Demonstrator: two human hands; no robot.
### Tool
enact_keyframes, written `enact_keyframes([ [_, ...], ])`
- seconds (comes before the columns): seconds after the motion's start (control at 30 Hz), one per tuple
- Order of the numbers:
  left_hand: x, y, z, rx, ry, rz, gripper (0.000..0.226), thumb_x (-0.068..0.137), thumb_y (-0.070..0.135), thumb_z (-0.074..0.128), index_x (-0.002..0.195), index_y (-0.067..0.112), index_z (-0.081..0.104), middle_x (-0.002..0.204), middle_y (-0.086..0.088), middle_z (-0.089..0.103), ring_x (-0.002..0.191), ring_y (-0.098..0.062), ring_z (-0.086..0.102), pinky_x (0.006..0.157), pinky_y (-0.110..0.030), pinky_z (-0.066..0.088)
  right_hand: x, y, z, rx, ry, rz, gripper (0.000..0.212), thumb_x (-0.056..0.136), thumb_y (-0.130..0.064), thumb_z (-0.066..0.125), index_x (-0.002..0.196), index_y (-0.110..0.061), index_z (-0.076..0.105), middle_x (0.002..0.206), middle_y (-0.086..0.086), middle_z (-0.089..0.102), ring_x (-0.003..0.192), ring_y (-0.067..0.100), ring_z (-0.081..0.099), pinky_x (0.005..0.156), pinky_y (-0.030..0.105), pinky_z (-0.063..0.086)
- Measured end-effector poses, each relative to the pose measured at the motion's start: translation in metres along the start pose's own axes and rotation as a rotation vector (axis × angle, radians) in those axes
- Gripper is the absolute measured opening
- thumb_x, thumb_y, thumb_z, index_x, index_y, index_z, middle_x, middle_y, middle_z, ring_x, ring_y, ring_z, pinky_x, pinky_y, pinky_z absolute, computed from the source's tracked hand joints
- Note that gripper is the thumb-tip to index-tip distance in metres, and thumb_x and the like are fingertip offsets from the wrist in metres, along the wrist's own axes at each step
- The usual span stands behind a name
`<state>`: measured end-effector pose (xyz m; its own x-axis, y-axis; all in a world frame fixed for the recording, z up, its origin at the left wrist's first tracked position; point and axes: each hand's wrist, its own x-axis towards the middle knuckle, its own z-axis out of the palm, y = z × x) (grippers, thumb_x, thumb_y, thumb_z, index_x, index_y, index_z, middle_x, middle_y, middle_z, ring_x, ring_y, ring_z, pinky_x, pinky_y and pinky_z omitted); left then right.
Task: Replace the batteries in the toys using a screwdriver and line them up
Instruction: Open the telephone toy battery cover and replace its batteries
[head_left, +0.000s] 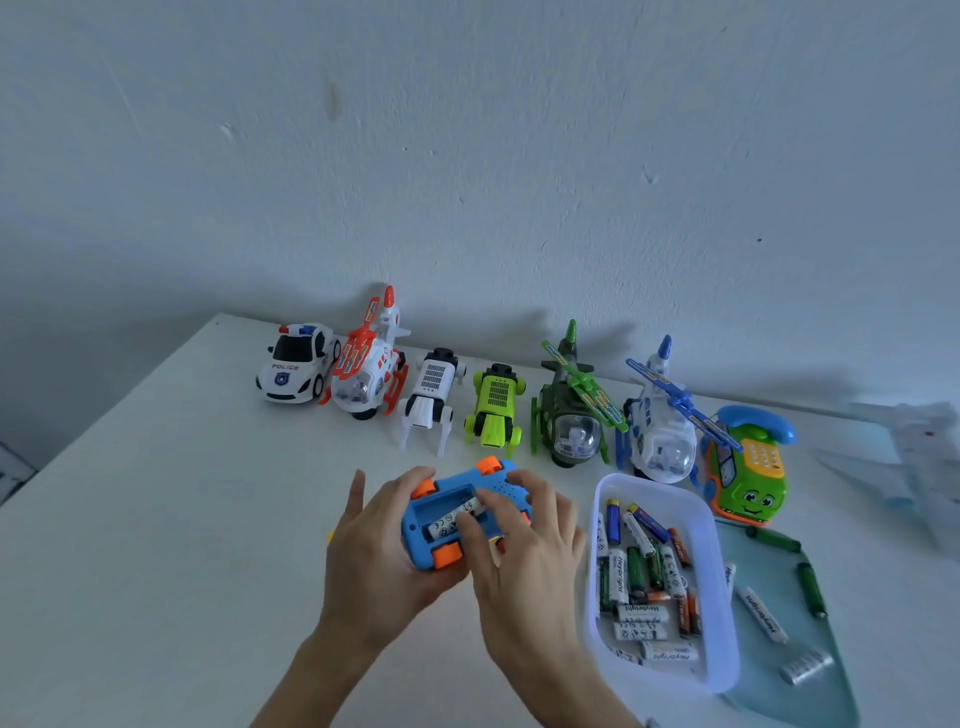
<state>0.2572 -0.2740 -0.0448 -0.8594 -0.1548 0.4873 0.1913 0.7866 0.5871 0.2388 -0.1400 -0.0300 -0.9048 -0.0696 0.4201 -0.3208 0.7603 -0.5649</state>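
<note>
While the left hand (374, 551) cups a blue toy car (457, 519) from below and the side, fingers curled round its body, the car lies upside down with its orange wheels up and its battery bay open toward the camera. White batteries (451, 521) sit in that bay. The right hand (524, 551) comes over the car from the near side, its fingers bent down onto the batteries in the bay — whether they pinch one or merely press on it I cannot tell.

Just to the right of the car stands a clear plastic tub (722, 623) holding a jumble of loose batteries (white, green, blue and orange-tipped ones). Past the tub, further from the car, a pale green lid or tray (826, 691) carries a few more batteries.

Behind the car, along the wall, the other toys stand in a row: a police car (297, 364) far to the left, then an orange-and-white helicopter (370, 371), a white robot dog (432, 397), a green robot dog (494, 408), a dark green helicopter (571, 410), a blue-and-white helicopter (662, 421) and — last, beyond the tub — a green toy telephone (748, 467).

All of it rests on a white table (156, 493).
</note>
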Motion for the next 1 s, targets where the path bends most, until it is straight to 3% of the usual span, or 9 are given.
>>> enact_keyframes([
  [0.17,-0.005,0.003,0.002,0.006,0.025,-0.024,0.073,0.064,0.067,0.061,0.121,0.025,0.046,0.098,0.022,0.056,0.088,0.009,0.052,0.112,-0.045,0.026,-0.001,-0.005,-0.011,0.208,-0.041,0.054,0.012,0.081,-0.049,0.058,0.085,-0.039,0.055,0.09,-0.028,0.053,0.094,-0.004,0.04,0.085,0.029,0.029],
  [0.3,-0.008,0.007,0.005,0.024,0.029,-0.055,0.072,0.063,0.067,0.062,0.12,0.026,0.047,0.093,0.02,0.062,0.081,0.002,0.059,0.112,-0.049,0.027,0.009,-0.011,-0.037,0.471,-0.265,0.199,0.015,0.076,-0.03,0.074,0.072,-0.038,0.061,0.077,-0.018,0.061,0.088,0.003,0.051,0.083,0.029,0.042],
  [0.4,-0.012,0.01,0.004,0.008,0.03,-0.108,0.073,0.06,0.072,0.064,0.118,0.03,0.049,0.089,0.035,0.052,0.081,0.007,0.056,0.114,-0.046,0.024,0.025,-0.006,-0.068,0.62,-0.193,0.237,0.02,0.076,-0.011,0.074,0.067,-0.027,0.065,0.069,-0.016,0.065,0.07,0.003,0.055,0.067,0.011,0.041],
  [0.5,-0.016,0.013,0.001,-0.007,0.042,-0.134,0.077,0.058,0.075,0.064,0.117,0.028,0.053,0.091,0.036,0.052,0.089,0.02,0.051,0.112,-0.05,0.028,0.037,0.019,-0.089,0.548,-0.088,0.312,0.013,0.081,-0.01,0.07,0.082,-0.023,0.066,0.065,-0.021,0.064,0.061,0.002,0.051,0.056,0.011,0.04],
  [0.57,-0.019,0.019,0.0,-0.028,0.069,-0.147,0.079,0.057,0.075,0.064,0.115,0.023,0.057,0.092,0.033,0.053,0.093,0.023,0.048,0.108,-0.056,0.033,0.038,0.043,-0.094,0.384,-0.141,0.394,0.01,0.084,-0.013,0.067,0.087,-0.023,0.066,0.059,-0.017,0.063,0.055,0.004,0.051,0.065,0.016,0.047],
  [0.63,-0.022,0.026,-0.001,-0.049,0.087,-0.147,0.077,0.056,0.073,0.064,0.113,0.021,0.058,0.091,0.031,0.054,0.092,0.021,0.049,0.105,-0.06,0.037,0.035,0.068,-0.091,0.087,-0.276,0.422,0.01,0.084,-0.018,0.064,0.09,-0.026,0.067,0.063,-0.014,0.063,0.066,0.009,0.057,0.086,0.032,0.044],
  [0.77,-0.026,0.042,0.0,-0.078,0.125,-0.108,0.071,0.056,0.066,0.067,0.112,0.025,0.055,0.09,0.031,0.053,0.091,0.02,0.048,0.089,-0.065,0.047,0.02,0.094,-0.083,-0.248,-0.446,0.382,0.018,0.086,-0.02,0.058,0.101,-0.027,0.063,0.081,-0.009,0.064,0.093,0.018,0.056,0.079,0.031,0.021],
  [0.93,-0.028,0.064,0.005,-0.15,0.157,-0.052,0.072,0.058,0.066,0.07,0.113,0.023,0.055,0.091,0.028,0.059,0.091,0.011,0.054,0.083,-0.064,0.049,0.016,0.107,-0.09,-0.091,-0.403,0.341,0.018,0.084,-0.021,0.062,0.101,-0.023,0.066,0.076,-0.01,0.06,0.088,0.018,0.058,0.084,0.033,0.04],
  [1.0,-0.028,0.073,0.009,-0.157,0.152,-0.028,0.075,0.062,0.073,0.067,0.114,0.02,0.055,0.091,0.027,0.059,0.088,0.003,0.057,0.09,-0.065,0.046,0.023,0.114,-0.1,-0.004,-0.344,0.335,0.012,0.084,-0.023,0.065,0.095,-0.019,0.068,0.074,-0.008,0.063,0.075,0.016,0.059,0.074,0.03,0.046],
])
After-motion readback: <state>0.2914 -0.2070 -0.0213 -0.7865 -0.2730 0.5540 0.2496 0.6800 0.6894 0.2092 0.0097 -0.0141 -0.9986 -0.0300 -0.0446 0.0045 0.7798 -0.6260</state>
